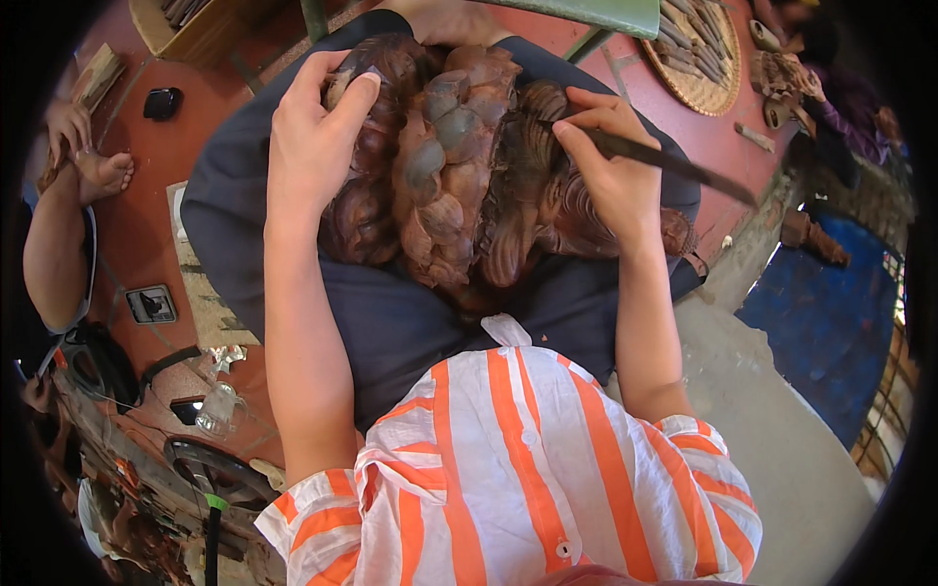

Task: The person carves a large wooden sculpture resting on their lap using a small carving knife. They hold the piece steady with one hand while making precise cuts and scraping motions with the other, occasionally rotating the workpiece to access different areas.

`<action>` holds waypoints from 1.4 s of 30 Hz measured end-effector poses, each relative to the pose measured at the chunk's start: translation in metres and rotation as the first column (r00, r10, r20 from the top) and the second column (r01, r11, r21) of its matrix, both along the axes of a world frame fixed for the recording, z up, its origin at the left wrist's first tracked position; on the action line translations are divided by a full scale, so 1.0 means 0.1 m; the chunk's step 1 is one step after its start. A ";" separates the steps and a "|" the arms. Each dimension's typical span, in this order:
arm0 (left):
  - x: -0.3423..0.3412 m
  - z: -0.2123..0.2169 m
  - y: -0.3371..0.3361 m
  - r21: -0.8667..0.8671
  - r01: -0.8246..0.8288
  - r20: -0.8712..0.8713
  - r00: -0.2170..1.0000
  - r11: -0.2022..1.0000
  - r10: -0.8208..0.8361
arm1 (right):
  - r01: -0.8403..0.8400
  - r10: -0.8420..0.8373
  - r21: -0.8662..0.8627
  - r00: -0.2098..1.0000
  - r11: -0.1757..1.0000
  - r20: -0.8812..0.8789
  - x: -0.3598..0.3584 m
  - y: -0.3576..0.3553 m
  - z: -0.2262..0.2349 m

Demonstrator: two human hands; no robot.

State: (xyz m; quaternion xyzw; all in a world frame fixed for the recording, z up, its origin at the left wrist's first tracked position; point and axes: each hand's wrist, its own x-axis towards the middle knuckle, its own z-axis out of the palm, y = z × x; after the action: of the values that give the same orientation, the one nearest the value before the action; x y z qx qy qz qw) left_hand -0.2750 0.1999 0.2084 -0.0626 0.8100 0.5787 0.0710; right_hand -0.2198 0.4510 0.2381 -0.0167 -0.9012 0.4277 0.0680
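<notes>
Red floor (147, 230) lies behind a lobed, glossy brown carving (451, 166); left grip (318, 137) clasps its edge, right grip (616, 161) pinches a dark tool (696, 174).

Looks like a woodcarving workshop, informal and floor-level. Shows it in the large wooden sculpture (445, 186), cut all over with rounded and grooved relief, and in the long flat hand tool (684, 168) gripped in the right hand (622, 171). Also has slender stick-like pieces (684, 54) on a round woven tray (716, 101), more in a cardboard box (217, 29), and red floor tiles (210, 107) beneath.
</notes>
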 end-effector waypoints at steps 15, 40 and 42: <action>0.01 -0.01 0.00 -0.006 0.000 -0.015 1.000 1.000 0.000 | 0.290 -0.213 -0.525 0.956 0.800 0.203 -0.01 0.11 -0.18; -0.02 -0.03 0.00 0.031 0.030 -0.037 0.999 0.999 -0.029 | 0.341 -0.318 -0.693 0.933 0.635 0.167 -0.01 0.22 -0.23; 0.00 -0.03 0.01 0.015 0.016 -0.038 0.999 1.000 -0.015 | 0.342 -0.295 -0.666 0.937 0.663 0.187 0.01 0.31 -0.14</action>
State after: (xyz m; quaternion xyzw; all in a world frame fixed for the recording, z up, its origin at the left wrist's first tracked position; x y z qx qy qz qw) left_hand -0.2754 0.2007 0.2052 -0.0447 0.8073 0.5853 0.0605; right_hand -0.2184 0.4819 0.2242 -0.2114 -0.6617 0.7120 0.1025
